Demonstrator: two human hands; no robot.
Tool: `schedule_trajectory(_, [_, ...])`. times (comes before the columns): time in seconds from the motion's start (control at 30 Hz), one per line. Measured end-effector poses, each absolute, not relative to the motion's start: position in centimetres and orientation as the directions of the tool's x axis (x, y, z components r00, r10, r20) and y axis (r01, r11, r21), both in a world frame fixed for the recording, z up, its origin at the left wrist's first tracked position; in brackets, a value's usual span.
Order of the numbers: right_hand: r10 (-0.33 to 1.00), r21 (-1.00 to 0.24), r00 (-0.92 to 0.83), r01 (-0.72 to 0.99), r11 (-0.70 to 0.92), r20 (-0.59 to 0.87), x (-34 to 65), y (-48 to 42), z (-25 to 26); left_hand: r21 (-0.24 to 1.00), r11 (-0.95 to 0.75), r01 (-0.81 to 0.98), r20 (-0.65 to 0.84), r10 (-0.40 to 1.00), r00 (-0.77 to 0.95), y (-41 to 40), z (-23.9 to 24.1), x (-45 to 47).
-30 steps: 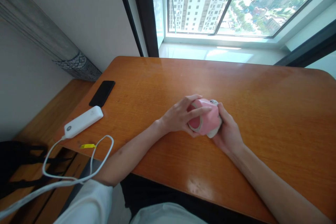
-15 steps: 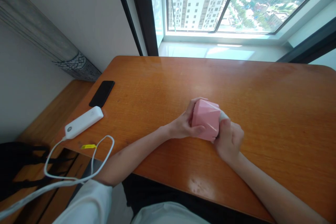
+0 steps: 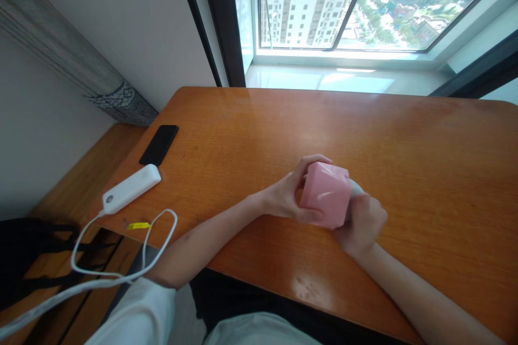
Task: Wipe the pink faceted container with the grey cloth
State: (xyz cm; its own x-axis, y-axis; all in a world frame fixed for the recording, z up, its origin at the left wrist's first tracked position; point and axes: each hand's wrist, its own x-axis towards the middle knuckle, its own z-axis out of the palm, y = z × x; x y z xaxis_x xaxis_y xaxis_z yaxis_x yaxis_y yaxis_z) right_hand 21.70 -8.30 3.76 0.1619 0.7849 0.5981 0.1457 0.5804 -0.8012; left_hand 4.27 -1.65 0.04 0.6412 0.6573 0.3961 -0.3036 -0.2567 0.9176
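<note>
1. A pink box point(image 3: 327, 194) is held between both hands above the middle of the table point(image 3: 424, 161).
2. The left hand point(image 3: 285, 199) is curled around the box's left side, with the thumb laid along its lower edge and the fingers bent over its top.
3. The right hand point(image 3: 362, 221) is closed into a loose fist against the box's right side; a small white part point(image 3: 355, 187) is seen just above the knuckles, touching the box.
4. Whether the box rests on the table cannot be told.
5. A black phone point(image 3: 158, 144) is laid near the table's left edge.
6. A white power bank point(image 3: 130, 188) is placed just beside the phone, nearer the person, and a white cable point(image 3: 121, 275) is looped from it off the table edge.
</note>
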Motion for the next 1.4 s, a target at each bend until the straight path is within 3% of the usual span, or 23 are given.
schedule_trajectory(0.07, [0.583,-0.571,0.014,0.22,0.791,0.813,22.1,-8.5,3.3,0.945,-0.027,-0.326,0.269,0.633,0.726,-2.3,0.4,4.5])
schedule_trajectory(0.1, [0.551,-0.536,-0.008,0.225,0.814,0.834,22.2,-8.5,3.2,0.944,0.012,-0.329,0.248,0.63,0.736,-2.5,0.5,4.6])
schedule_trajectory(0.13, [0.6,-0.589,0.016,0.217,0.779,0.8,22.2,-8.4,3.2,0.941,-0.008,-0.338,0.264,0.641,0.72,-2.5,0.4,4.6])
schedule_trajectory(0.2, [0.83,-0.839,0.124,0.114,0.532,0.543,22.1,-7.9,3.4,0.915,-0.211,-0.344,0.39,0.68,0.621,-2.2,-0.1,4.6])
schedule_trajectory(0.27, [0.975,-0.98,0.167,-0.11,0.168,0.148,21.8,-7.1,3.9,0.816,-0.535,-0.219,0.564,0.652,0.507,-1.5,-0.6,4.2])
schedule_trajectory(0.33, [0.984,-0.941,0.114,-0.324,-0.096,-0.14,21.5,-6.1,4.2,0.63,-0.776,0.009,0.652,0.536,0.536,-0.6,-1.0,3.6])
schedule_trajectory(0.4, [0.965,-0.877,0.051,-0.431,-0.212,-0.259,21.4,-5.6,4.3,0.469,-0.877,0.108,0.651,0.426,0.628,-0.1,-1.1,3.0])
schedule_trajectory(0.43, [0.961,-0.868,0.045,-0.443,-0.226,-0.273,21.3,-5.5,4.3,0.452,-0.884,0.119,0.639,0.414,0.648,0.0,-1.0,2.9])
schedule_trajectory(0.47, [0.964,-0.88,0.068,-0.43,-0.204,-0.256,21.3,-5.7,4.2,0.482,-0.869,0.112,0.632,0.433,0.642,0.0,-0.9,2.9])
schedule_trajectory(0.53, [0.979,-0.946,0.17,-0.322,-0.05,-0.109,21.4,-6.4,3.9,0.657,-0.753,0.026,0.601,0.544,0.585,-0.4,-0.6,3.2])
schedule_trajectory(0.6, [0.944,-0.96,0.226,-0.089,0.267,0.241,21.7,-7.3,3.5,0.849,-0.504,-0.157,0.492,0.648,0.581,-1.1,-0.3,3.7])
schedule_trajectory(0.7, [0.695,-0.697,0.076,0.164,0.698,0.715,22.3,-8.3,2.7,0.944,-0.089,-0.317,0.298,0.639,0.709,-1.9,-0.1,4.3])
schedule_trajectory(0.77, [0.609,-0.602,0.03,0.202,0.773,0.792,22.4,-8.4,2.6,0.948,0.005,-0.319,0.247,0.623,0.743,-2.2,-0.1,4.5])
schedule_trajectory(0.83, [0.744,-0.748,0.099,0.167,0.642,0.66,22.3,-8.1,2.9,0.945,-0.086,-0.316,0.29,0.667,0.686,-2.2,-0.3,4.5])
schedule_trajectory(0.9, [0.935,-0.951,0.188,-0.013,0.309,0.302,22.0,-7.3,3.5,0.905,-0.353,-0.236,0.423,0.702,0.573,-1.8,-0.5,4.2])
schedule_trajectory(0.93, [0.978,-0.983,0.188,-0.147,0.115,0.086,21.8,-6.8,3.8,0.848,-0.511,-0.14,0.499,0.679,0.539,-1.6,-0.6,3.9])
schedule_trajectory(1.0, [0.97,-0.913,0.103,-0.372,-0.168,-0.221,21.5,-5.9,4.3,0.638,-0.766,0.086,0.585,0.554,0.593,-0.9,-0.7,3.2])
schedule_trajectory(1.07, [0.94,-0.832,0.02,-0.472,-0.29,-0.339,21.3,-5.4,4.5,0.469,-0.864,0.183,0.574,0.455,0.681,-0.5,-0.8,2.7])
schedule_trajectory(1.1, [0.939,-0.828,0.016,-0.477,-0.294,-0.343,21.2,-5.4,4.5,0.457,-0.87,0.186,0.58,0.45,0.679,-0.4,-0.8,2.6])
schedule_trajectory(1.2, [0.972,-0.941,0.175,-0.324,-0.094,-0.157,21.2,-6.4,4.3,0.666,-0.745,0.035,0.607,0.568,0.555,-0.8,-0.6,3.2])
schedule_trajectory(1.27, [0.957,-0.98,0.246,-0.088,0.178,0.152,21.5,-7.3,3.8,0.845,-0.504,-0.181,0.513,0.664,0.545,-1.4,-0.1,3.8])
schedule_trajectory(1.33, [0.846,-0.856,0.134,0.121,0.503,0.516,22.0,-7.9,3.3,0.925,-0.202,-0.322,0.371,0.663,0.65,-2.0,0.6,4.2])
schedule_trajectory(1.4, [0.7,-0.685,-0.018,0.189,0.704,0.714,22.3,-8.2,3.1,0.943,-0.04,-0.33,0.28,0.631,0.723,-2.4,1.0,4.5])
